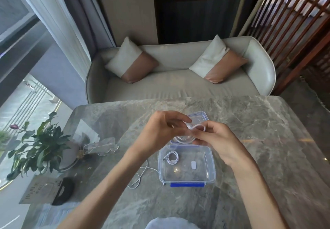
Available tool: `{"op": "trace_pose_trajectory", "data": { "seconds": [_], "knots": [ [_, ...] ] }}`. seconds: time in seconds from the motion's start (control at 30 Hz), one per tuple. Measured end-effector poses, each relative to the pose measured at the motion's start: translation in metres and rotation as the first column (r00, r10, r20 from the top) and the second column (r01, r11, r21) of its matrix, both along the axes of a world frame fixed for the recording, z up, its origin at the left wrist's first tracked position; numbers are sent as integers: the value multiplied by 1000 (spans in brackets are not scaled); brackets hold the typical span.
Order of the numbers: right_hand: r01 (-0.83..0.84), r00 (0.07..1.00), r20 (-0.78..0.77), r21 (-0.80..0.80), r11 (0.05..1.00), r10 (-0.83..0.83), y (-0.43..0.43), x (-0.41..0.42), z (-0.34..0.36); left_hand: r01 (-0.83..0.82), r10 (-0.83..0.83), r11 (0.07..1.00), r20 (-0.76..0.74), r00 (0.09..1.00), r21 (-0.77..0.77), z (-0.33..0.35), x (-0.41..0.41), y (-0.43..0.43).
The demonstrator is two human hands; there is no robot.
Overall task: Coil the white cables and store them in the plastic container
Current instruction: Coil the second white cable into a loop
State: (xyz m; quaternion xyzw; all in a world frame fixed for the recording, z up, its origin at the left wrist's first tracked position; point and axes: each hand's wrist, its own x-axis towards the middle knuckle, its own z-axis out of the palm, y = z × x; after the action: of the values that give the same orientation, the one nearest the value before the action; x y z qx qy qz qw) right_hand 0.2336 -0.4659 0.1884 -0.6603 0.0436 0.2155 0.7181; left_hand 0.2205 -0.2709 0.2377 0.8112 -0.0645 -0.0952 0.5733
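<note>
Plastic container (pixel 213 168) open toward desk (pixel 267 139) near edge, lid (pixel 200 117) behind. Above it, left hand (pixel 160 132) and right hand (pixel 219 141) pinching a half-wound white cable (pixel 197 125). Coiled cable (pixel 172 158) inside; loose cable (pixel 139 178) just left.

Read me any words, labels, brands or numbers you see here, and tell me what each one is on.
Card at the left of the table: it carries large print, but it is blurred and turned sideways, so it is not readable.
White label inside the container: too small to tell whether it bears any text.
Nothing else shows writing.
</note>
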Motion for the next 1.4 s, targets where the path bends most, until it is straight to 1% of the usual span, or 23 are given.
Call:
{"op": "trace_pose_trajectory", "data": {
  "seconds": [0.03, 0.13, 0.17, 0.2, 0.27, 0.3, 0.33, 0.43, 0.5, 0.57, 0.67, 0.77, 0.87, 0.97, 1.03, 1.1, 1.17, 1.23, 1.27, 1.33, 1.4],
  "knots": [
    [-16, 1000, -13, 15, 1000, 16, 0, -1, 3, -35, 35, 999, 22, 999, -2, -4, -2, 0],
    [-78, 993, -78, 97, 992, 85, 0, -4, 9, -145, 130, 984, 147, 981, 102, -10, -3, 3],
    [-93, 990, -93, 119, 989, 105, 0, -5, 11, -146, 132, 984, 137, 982, 99, -12, -3, 5],
    [-104, 988, -99, 125, 987, 117, 0, -5, 13, -103, 96, 992, 91, 991, 69, -12, -3, 8],
    [-118, 987, -93, 126, 985, 130, 0, -4, 16, 60, -60, 997, -17, 998, 47, -9, -4, 13],
    [-129, 986, -88, 125, 984, 141, 0, -4, 18, 117, -113, 992, -62, 992, 53, -8, -4, 15],
    [-142, 985, -85, 125, 982, 153, 2, -5, 20, 138, -133, 990, -102, 986, 42, -7, -5, 17],
    [-168, 981, -77, 111, 980, 177, 5, -5, 23, 131, -136, 991, -195, 971, -39, -6, -7, 21],
    [-172, 981, -77, 85, 981, 178, 8, -5, 23, 137, -134, 991, -198, 971, 2, -7, -8, 21],
    [-167, 980, -94, 71, 983, 173, 10, -5, 21, 135, -124, 989, -169, 978, 56, -9, -8, 22],
    [-199, 970, -122, 92, 976, 210, 12, -6, 23, 121, -114, 992, -141, 983, 46, -7, -9, 24],
    [-242, 960, -124, 82, 967, 251, 14, -6, 25, 109, -98, 988, -103, 990, 107, -6, -12, 24],
    [-280, 952, -117, 54, 959, 284, 15, -6, 27, 160, -141, 974, -125, 982, 161, -5, -16, 23],
    [-337, 937, -104, -3, 942, 335, 16, -6, 31, 232, -192, 949, -191, 963, 215, -2, -14, 23],
    [-371, 927, -84, -57, 927, 366, 17, -6, 31, 266, -217, 944, -242, 946, 193, 0, -12, 24],
    [-377, 926, -65, -83, 922, 373, 17, -6, 31, 260, -228, 962, -281, 932, 82, 1, -12, 26],
    [-378, 926, -48, -96, 921, 375, 14, -6, 32, 185, -199, 980, -323, 925, -75, 1, -13, 26],
    [-389, 921, -38, -119, 913, 387, 13, -5, 34, 123, -168, 981, -348, 922, -147, -1, -14, 25],
    [-400, 916, -39, -131, 907, 398, 13, -5, 35, 119, -164, 982, -347, 923, -147, -1, -15, 24],
    [-415, 910, -57, -139, 899, 411, 13, -4, 35, 162, -186, 982, -319, 929, -101, -2, -16, 22],
    [-423, 906, -76, -160, 892, 416, 13, -3, 35, 227, -215, 974, -273, 938, 10, -2, -17, 21]
  ]
}}
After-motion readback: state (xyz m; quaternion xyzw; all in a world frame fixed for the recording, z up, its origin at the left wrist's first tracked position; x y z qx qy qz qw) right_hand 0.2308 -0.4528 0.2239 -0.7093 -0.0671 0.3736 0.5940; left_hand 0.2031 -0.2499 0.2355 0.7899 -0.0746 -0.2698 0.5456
